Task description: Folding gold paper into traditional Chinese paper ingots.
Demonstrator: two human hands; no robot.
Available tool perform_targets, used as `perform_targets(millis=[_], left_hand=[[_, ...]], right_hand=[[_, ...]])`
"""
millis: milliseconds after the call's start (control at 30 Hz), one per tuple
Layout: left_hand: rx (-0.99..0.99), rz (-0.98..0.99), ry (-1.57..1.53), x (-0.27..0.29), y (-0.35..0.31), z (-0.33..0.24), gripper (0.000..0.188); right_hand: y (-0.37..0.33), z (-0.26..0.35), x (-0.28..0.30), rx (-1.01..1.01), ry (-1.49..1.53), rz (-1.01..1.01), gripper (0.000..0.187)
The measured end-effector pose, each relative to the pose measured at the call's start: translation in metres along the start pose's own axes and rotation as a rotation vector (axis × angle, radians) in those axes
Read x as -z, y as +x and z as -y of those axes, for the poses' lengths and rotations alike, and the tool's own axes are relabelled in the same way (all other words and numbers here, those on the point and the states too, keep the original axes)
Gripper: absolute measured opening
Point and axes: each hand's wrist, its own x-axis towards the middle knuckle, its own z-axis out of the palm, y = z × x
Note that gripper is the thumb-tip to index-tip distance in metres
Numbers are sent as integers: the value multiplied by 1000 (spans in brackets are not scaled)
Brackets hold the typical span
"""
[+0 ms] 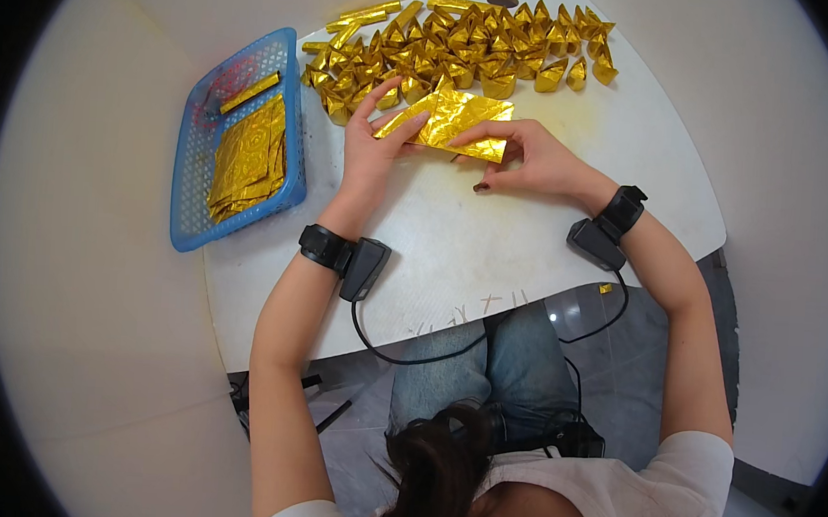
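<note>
A crinkled sheet of gold foil paper [470,115] is held up over the table, just in front of a crowd of folded gold paper ingots [446,47]. My left hand [376,133] pinches the sheet's left end between thumb and fingers. At its lower right part, my right hand [532,157] has the index finger laid along the paper, with the thumb apart below it. Whether the right hand's other fingers grip the sheet from behind is hard to see.
On the left stands a blue plastic basket [295,156] with a stack of gold foil sheets [248,158] inside. Rolled gold strips [367,14] lie at the far left of the white table [452,251]. Black cables [408,360] run from both wristbands past the near edge.
</note>
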Motion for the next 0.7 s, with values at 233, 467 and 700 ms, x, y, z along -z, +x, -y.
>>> perform_targets(millis=[233, 467, 700], left_hand=[[41, 57, 48, -1, 1, -2, 44], [15, 28, 3, -1, 0, -1, 45], [60, 20, -43, -2, 1, -4, 45]], right_hand=[[1, -6, -2, 109, 25, -47, 42], [1, 0, 5, -60, -26, -18, 37], [3, -14, 9, 158, -217, -207, 32]])
